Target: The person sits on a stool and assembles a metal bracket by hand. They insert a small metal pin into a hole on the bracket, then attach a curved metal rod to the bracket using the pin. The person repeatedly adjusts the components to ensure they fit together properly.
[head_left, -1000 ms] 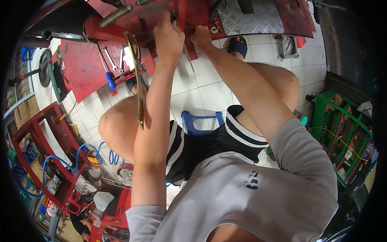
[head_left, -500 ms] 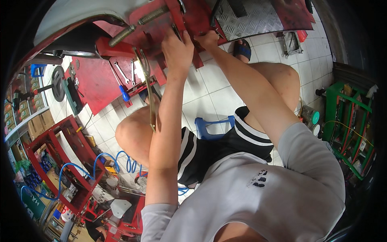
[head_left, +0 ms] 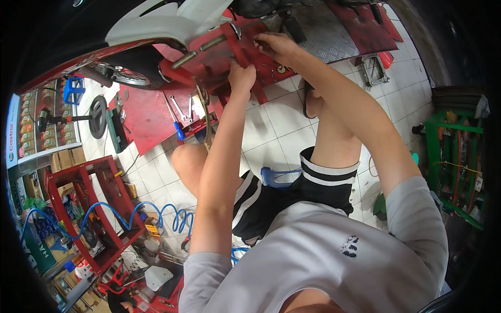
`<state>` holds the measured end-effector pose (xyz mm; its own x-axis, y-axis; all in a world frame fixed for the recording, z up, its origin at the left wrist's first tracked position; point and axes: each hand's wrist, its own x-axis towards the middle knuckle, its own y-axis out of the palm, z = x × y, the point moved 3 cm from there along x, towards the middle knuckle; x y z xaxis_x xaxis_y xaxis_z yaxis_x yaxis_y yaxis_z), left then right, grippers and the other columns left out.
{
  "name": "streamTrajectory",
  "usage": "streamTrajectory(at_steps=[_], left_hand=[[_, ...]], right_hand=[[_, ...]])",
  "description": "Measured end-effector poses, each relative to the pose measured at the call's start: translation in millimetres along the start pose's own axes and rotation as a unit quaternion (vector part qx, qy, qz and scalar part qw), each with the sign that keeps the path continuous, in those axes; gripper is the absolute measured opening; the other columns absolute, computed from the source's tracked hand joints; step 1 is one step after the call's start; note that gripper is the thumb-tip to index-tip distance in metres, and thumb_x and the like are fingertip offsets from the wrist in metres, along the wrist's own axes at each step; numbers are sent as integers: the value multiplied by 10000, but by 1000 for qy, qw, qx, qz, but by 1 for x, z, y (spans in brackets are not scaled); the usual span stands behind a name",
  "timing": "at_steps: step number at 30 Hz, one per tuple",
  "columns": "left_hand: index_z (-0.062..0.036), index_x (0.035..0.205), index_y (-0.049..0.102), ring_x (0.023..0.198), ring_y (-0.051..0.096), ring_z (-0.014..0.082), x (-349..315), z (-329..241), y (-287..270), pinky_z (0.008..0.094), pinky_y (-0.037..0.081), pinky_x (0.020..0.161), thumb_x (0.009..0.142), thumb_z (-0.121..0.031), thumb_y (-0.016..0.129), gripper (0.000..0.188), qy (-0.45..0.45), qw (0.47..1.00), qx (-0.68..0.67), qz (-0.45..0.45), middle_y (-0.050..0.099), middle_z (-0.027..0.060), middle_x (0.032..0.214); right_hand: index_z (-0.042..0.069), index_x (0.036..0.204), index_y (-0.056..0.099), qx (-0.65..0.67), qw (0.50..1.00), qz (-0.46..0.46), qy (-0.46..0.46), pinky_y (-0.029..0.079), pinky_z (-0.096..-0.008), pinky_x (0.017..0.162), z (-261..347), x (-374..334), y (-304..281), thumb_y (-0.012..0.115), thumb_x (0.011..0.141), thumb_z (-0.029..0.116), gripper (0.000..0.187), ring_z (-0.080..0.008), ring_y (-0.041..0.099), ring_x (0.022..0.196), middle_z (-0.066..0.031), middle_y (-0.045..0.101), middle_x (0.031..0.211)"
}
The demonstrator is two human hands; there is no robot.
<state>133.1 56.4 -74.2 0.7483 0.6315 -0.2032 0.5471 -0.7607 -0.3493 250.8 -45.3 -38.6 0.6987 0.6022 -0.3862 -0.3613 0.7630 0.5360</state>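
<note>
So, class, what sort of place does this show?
Probably a motorbike repair workshop, judging by the white vehicle bodywork, the spanners and the blue-handled screwdriver.

Red platform [head_left: 143, 125], silver plate [head_left: 329, 44] (tread-patterned), blue screwdriver handle [head_left: 179, 131], blue hose [head_left: 107, 205], black shorts [head_left: 308, 196] striped white.

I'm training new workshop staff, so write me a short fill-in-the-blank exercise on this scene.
1. Of the left hand and right hand, the ____ one is nearer the screwdriver.
2. The metal bar near both hands is coloured ____.
3. The screwdriver's handle is coloured ____.
4. The rack toward the picture's right edge has a frame coloured ____.

Missing words: left; red; blue; green.
</note>
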Motion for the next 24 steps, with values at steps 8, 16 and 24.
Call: streamTrajectory(at_steps=[8,16,24], left_hand=[[-83,1295,499,1095,591,285,8,-35,-37,439,520,897,892,-139,546,410,-180,957,55,221,567,102,1245],[-92,1544,103,1156,591,311,6,-30,-81,451,480,981,948,-263,600,795,-174,907,20,383,504,189,1373],[0,1513,195,1158,598,283,12,-31,-74,399,480,981,955,-316,595,756,-124,929,45,346,485,216,1386]], right_hand=[[-101,974,650,-161,984,13,71,583,-278,796,-24,33,-6,658,841,-37,148,-214,671,894,-166,674,1007],[-124,994,660,-225,971,55,59,594,-289,818,-28,46,-1,656,805,-90,192,-228,683,892,-173,687,1000],[-128,966,674,-258,965,52,22,605,-293,747,-25,50,-1,659,785,-93,186,-239,701,855,-190,701,944]])
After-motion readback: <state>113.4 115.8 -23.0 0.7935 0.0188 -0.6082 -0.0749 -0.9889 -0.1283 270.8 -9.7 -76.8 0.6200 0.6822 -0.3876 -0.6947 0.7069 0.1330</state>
